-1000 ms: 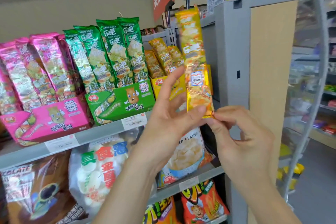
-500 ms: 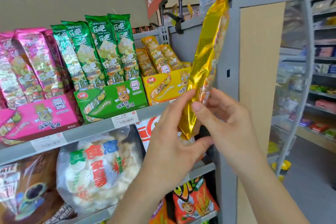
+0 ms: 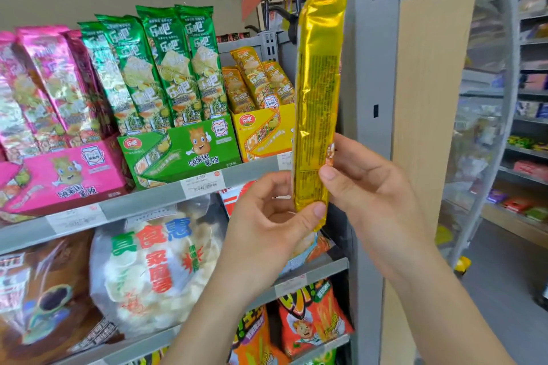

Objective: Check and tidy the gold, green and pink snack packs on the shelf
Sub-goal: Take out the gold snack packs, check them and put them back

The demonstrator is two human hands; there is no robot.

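Holding gold pack (image 3: 318,92) upright before the shelf (image 3: 142,204), just right of its yellow box (image 3: 261,133), printed back facing. Pinched near the bottom by left hand (image 3: 267,225), slightly higher by right hand (image 3: 367,190). Likely light, slick, crinkly foil over brittle contents: best gripped at the edges, without squeezing.

**Upper shelf** (image 3: 142,204), grey: three open display boxes in a row, side by side.
- Pink box (image 3: 68,178), left: pink packs (image 3: 50,83) upright, leaning back.
- Green box (image 3: 178,151), middle: green packs (image 3: 166,68) upright.
- Yellow box (image 3: 264,133), right: gold packs (image 3: 255,80) standing, tops lower than the green.
- Price tags (image 3: 203,184) on the front edge.

**Lower shelf** (image 3: 326,268): brown bag (image 3: 38,305), with a clear bag of white puffs (image 3: 154,270) beside it.

**Bottom shelf** (image 3: 329,344): orange bags (image 3: 311,320).
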